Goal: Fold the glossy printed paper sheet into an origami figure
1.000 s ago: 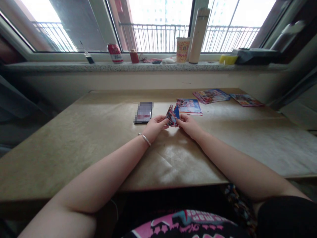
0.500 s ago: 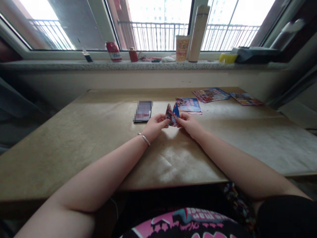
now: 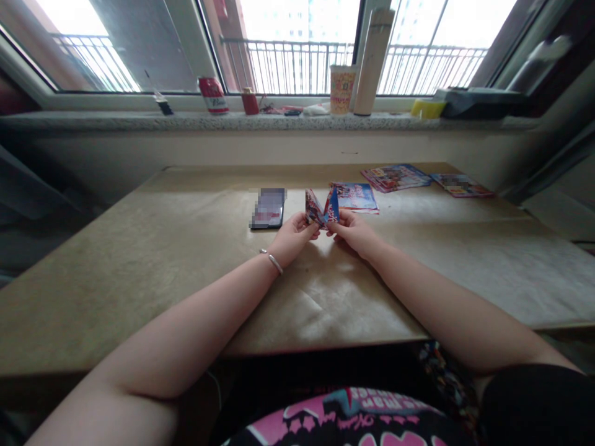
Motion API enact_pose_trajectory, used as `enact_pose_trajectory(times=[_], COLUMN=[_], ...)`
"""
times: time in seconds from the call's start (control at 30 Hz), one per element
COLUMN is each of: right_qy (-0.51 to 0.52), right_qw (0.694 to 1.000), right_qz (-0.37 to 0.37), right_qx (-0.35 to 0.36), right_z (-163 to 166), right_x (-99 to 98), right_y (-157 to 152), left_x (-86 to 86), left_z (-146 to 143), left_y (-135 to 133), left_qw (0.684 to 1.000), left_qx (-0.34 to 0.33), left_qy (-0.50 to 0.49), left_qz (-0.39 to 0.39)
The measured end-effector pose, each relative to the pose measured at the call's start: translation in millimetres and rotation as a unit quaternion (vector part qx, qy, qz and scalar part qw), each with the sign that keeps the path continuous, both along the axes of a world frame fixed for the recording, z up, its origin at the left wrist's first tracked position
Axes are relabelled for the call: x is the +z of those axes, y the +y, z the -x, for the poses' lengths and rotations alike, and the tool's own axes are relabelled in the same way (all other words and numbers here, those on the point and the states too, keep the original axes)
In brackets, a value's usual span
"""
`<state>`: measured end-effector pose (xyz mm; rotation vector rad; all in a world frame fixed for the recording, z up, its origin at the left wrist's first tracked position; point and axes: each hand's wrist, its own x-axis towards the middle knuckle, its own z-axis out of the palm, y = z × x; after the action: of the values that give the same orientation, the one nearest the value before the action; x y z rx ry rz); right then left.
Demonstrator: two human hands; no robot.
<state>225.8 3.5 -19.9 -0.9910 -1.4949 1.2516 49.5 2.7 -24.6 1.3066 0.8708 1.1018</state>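
Observation:
A small piece of folded, colourfully printed paper [image 3: 317,212] is held up just above the table, its two sides rising in a V. My left hand [image 3: 296,234] pinches its left lower part between thumb and fingers; a silver bracelet [image 3: 274,262] is on that wrist. On the other side my right hand [image 3: 352,230] grips the right lower part, where blue print shows. Behind the right hand lie printed sheets [image 3: 357,198] in blue and red. To the left of the left hand, a phone [image 3: 268,209] rests on the table with its screen up, partly blurred.
Two more groups of printed sheets, a larger pile [image 3: 397,178] and a smaller one [image 3: 462,185], lie at the table's back right. On the window sill [image 3: 260,122] stand a red can [image 3: 212,96], a patterned cup [image 3: 343,90] and a tall bottle [image 3: 374,62].
The folded paper has spread wider at the top, its two points moving apart into a broader V. Both hands have shifted only slightly, still holding it.

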Motion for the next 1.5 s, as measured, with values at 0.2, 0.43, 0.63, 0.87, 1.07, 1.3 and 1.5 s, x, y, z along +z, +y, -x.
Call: enact_pose_trajectory(times=[0.2, 0.43, 0.63, 0.87, 1.07, 1.3, 1.5], right_qy=[0.015, 0.004, 0.018, 0.015, 0.001, 0.008, -0.012], right_qw=[0.999, 0.999, 0.998, 0.997, 0.997, 0.998, 0.998], right_qz=[-0.037, -0.043, -0.040, -0.036, -0.045, -0.016, -0.010], right_qx=[0.021, 0.029, 0.038, 0.061, 0.060, 0.061, 0.059], right_z=[3.3, 5.2, 5.3, 5.4, 7.1, 4.8, 3.6], right_x=[-5.1, -7.1, -4.2, -4.8, -2.5, -1.8, -3.4], right_y=[1.9, 3.1, 1.7, 2.1, 0.8, 1.3, 2.7], left_x=[-0.4, -0.4, -2.0, 0.7, -0.1, -1.3, -0.8], left_z=[-1.4, -2.7, -2.9, -3.4, -4.0, -3.2, -3.3], left_y=[0.6, 1.2, 1.1, 0.2, 0.5, 1.5, 0.2], left_qw=[1.000, 1.000, 0.999, 0.998, 0.997, 0.996, 0.994], left_qx=[-0.012, -0.012, -0.019, -0.026, -0.025, -0.031, -0.019], left_qy=[0.004, 0.012, 0.026, 0.052, 0.060, 0.071, 0.088], left_qz=[0.020, 0.005, -0.011, -0.038, -0.047, -0.041, -0.063])
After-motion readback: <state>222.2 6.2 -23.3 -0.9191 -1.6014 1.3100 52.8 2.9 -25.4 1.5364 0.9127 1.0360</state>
